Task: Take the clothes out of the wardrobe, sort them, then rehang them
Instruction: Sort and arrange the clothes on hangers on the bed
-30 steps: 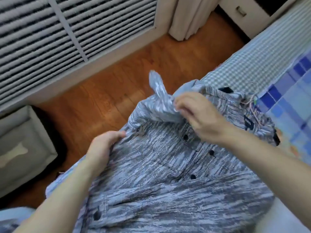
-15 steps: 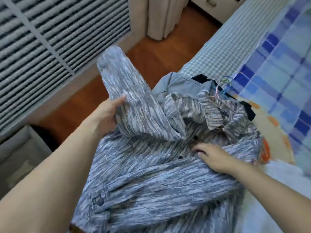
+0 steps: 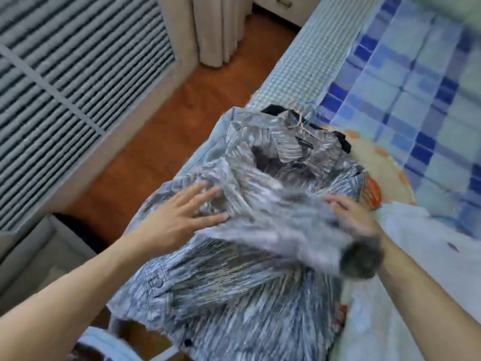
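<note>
Lying on the bed (image 3: 299, 61) edge is the grey streaked shirt (image 3: 234, 295), and the left hand (image 3: 179, 217) is pressing it flat, fingers spread straight. The right hand (image 3: 348, 212) is touching the blurred sleeve (image 3: 299, 230); its finger state I cannot tell.

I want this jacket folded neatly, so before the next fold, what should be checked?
1. Jacket lies on the bed: ok, though its left edge hangs over the side.
2. Left hand flat on the jacket, fingers spread: ok.
3. Sleeve laid across the front: ok, but blurred, so the crease cannot be judged.
4. Right hand grip on the sleeve: cannot tell, blurred.
5. Collar flat: not ok, it looks rumpled.
6. Hangers clear of the jacket: not ok, they lie at the collar.
</note>
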A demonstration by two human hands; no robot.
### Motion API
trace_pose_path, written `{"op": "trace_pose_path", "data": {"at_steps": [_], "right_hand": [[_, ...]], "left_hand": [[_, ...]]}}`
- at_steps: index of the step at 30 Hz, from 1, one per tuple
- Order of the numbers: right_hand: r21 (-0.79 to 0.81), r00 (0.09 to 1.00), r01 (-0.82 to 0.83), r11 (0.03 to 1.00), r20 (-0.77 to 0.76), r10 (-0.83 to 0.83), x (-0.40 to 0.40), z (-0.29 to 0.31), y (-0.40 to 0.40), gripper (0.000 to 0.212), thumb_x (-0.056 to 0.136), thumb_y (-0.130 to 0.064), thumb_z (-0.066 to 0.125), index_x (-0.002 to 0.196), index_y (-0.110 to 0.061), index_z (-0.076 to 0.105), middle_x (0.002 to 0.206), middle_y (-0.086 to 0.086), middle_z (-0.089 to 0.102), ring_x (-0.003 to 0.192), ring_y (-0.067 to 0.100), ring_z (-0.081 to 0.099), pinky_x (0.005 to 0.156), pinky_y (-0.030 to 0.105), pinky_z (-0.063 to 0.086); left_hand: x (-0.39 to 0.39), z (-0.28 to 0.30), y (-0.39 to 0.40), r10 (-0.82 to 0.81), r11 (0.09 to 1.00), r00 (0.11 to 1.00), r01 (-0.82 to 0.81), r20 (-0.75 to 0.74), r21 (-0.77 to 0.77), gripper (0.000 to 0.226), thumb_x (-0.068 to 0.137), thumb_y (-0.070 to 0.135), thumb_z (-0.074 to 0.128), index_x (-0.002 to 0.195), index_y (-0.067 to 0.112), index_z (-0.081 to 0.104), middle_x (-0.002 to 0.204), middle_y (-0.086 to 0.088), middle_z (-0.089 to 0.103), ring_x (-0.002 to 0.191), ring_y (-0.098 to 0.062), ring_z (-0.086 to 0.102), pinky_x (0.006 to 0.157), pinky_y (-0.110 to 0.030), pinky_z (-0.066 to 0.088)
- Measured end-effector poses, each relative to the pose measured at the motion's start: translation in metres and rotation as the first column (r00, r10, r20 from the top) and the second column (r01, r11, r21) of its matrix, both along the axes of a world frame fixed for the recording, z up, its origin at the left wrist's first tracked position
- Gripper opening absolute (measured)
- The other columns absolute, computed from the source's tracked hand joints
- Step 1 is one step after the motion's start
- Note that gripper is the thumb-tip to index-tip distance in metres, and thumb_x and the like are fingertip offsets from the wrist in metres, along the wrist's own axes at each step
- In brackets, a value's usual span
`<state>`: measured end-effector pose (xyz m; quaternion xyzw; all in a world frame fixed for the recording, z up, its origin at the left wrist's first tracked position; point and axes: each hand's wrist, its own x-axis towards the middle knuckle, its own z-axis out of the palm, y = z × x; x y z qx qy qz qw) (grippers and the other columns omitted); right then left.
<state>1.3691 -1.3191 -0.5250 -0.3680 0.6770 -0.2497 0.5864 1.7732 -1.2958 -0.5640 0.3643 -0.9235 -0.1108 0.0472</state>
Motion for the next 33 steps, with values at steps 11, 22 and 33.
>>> {"op": "trace_pose_path", "data": {"at_steps": [11,22,33], "right_hand": [[0.432,0.959,-0.226,0.873,-0.060,0.278,0.016,0.008,0.179,0.086,0.092,-0.052,0.062,0.157,-0.040,0.007,0.163,-0.009,0.015,0.149,0.022,0.023,0.118,0.047,0.026],[0.264,0.778,-0.437,0.860,-0.369,0.508,0.036,-0.006,0.168,0.019,0.099,-0.042,0.054,0.099,-0.024,0.057,0.100,-0.005,0.049,0.094,0.016,0.053,0.080,0.033,0.045],[0.469,0.768,-0.189,0.863,-0.477,0.427,0.007,-0.034,0.253,0.009,0.095,-0.010,0.047,0.102,-0.016,0.048,0.092,-0.002,0.052,0.082,0.020,0.053,0.072,0.033,0.047]], "left_hand": [[-0.085,0.028,0.024,0.709,0.689,0.705,-0.697,0.012,0.198,0.044,0.098,0.033,0.054,0.138,0.014,0.053,0.144,-0.019,0.045,0.132,-0.041,0.043,0.106,-0.052,0.043],[-0.130,0.072,-0.106,0.621,0.636,0.523,-0.772,0.584,0.015,0.028,0.089,0.014,0.060,0.115,0.007,0.068,0.118,-0.014,0.068,0.110,-0.034,0.065,0.077,-0.036,0.048],[-0.182,0.018,0.062,0.513,0.536,0.747,-0.663,0.423,0.522,0.069,0.103,0.060,0.032,0.160,0.041,-0.001,0.169,-0.006,-0.008,0.155,-0.033,-0.007,0.125,-0.054,0.004]]}}
